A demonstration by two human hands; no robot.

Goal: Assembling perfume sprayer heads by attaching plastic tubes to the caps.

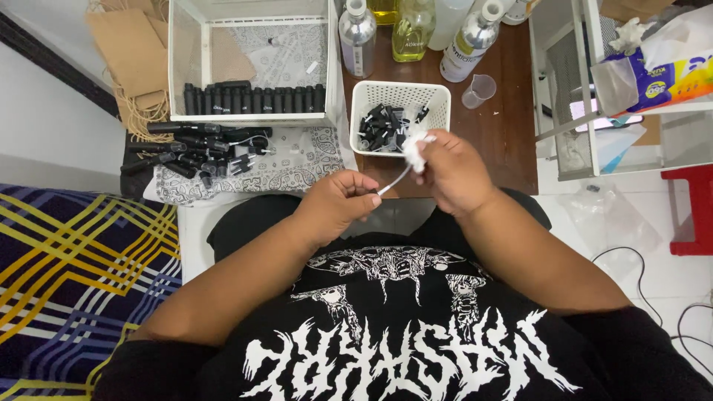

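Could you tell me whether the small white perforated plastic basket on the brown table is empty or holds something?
It holds something: the small white perforated plastic basket contains a pile of small black caps covering part of its bottom.

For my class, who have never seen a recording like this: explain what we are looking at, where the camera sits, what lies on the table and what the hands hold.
There is no machine here, and only one picture. The camera sits on a person's head and looks down, so you see their own two arms and black printed shirt from above. The left hand pinches one end of a thin clear tube. The right hand holds a wad of white tissue around the tube's other end. Ahead, on the brown wooden table, stand a small white basket with black spray-pump caps in it, several bottles and a little clear measuring cup. To the left, small black bottles stand in a row in a white wire bin, with more lying loose on a patterned cloth.
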